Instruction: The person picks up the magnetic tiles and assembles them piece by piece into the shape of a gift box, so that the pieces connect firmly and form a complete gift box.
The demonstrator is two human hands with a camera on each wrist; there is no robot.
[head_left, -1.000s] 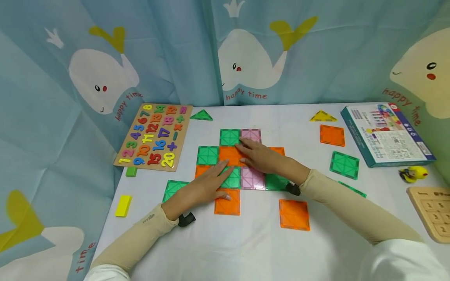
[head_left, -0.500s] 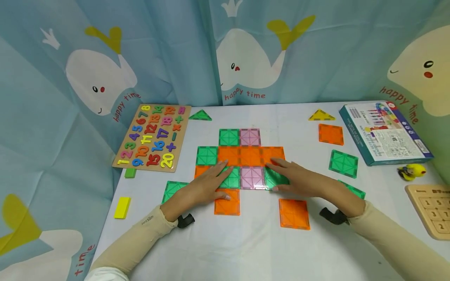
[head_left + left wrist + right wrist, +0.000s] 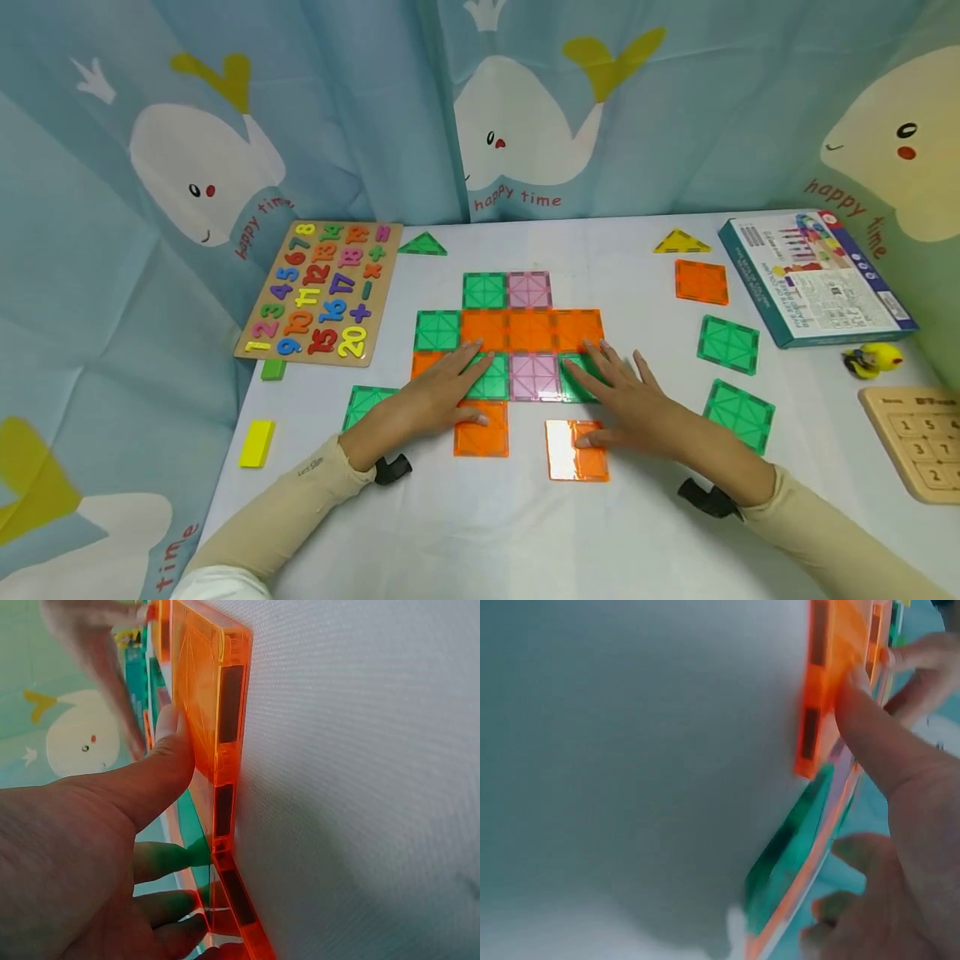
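Observation:
Flat magnetic tiles form a joined pattern in the middle of the table: green, pink [image 3: 535, 379] and orange [image 3: 531, 332] squares. My left hand [image 3: 431, 396] lies spread over the pattern's left part, its thumb on the lower orange tile [image 3: 480, 440]. In the left wrist view that thumb presses the orange tile's [image 3: 199, 667] face. My right hand [image 3: 645, 412] has its fingers spread over the green tile [image 3: 576, 382] at the pattern's right end. Its thumb rests on a separate orange tile [image 3: 588, 468], which lies apart from the lower orange one. The right wrist view shows this thumb on orange tile [image 3: 844, 645].
Loose green tiles [image 3: 727, 343], an orange tile [image 3: 701, 282] and a yellow triangle [image 3: 681, 242] lie to the right, near a box [image 3: 821, 279], a duck toy [image 3: 872, 360] and a wooden number board [image 3: 911, 442]. A number puzzle [image 3: 318, 292] and yellow block [image 3: 257, 443] are left.
My right hand has left the pattern's upper middle and come down and right; its thumb is now on the separate orange tile, which has slid left. My left hand stays in place.

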